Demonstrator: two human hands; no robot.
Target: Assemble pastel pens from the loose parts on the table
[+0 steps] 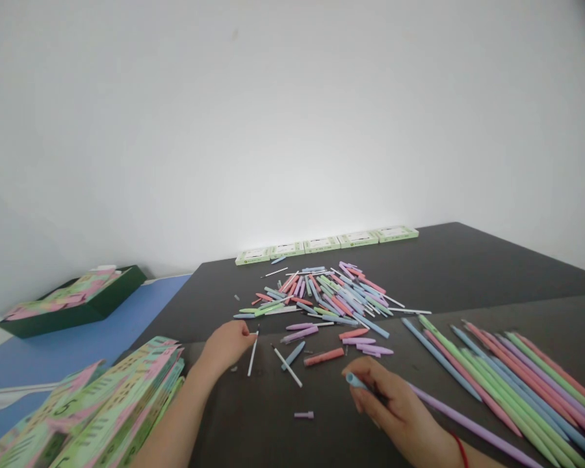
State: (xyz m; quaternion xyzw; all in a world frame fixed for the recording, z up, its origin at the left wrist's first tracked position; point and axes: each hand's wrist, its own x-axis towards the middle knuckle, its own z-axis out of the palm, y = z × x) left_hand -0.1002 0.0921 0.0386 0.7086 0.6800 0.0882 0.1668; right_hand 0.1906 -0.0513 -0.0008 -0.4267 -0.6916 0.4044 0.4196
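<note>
My left hand (228, 346) is closed at the near left of the dark table, its fingertips at the upper part of a thin white refill (253, 354). My right hand (387, 396), with a red cord at the wrist, is closed round a light blue pen barrel (355, 379), whose open end points left. Between the hands lie another white refill (287, 366), a blue pen part (293, 355), a red barrel (324, 357) and a small purple piece (303, 415). A long purple stick (472, 424) passes beside my right hand.
Beyond my hands a heap of coloured pen parts (341, 292) covers the middle. Long coloured sticks (521, 377) lie at right. Flat green boxes (322, 244) line the back edge. Printed packets (121, 403) are stacked near left; a dark green tray (97, 305) holds more.
</note>
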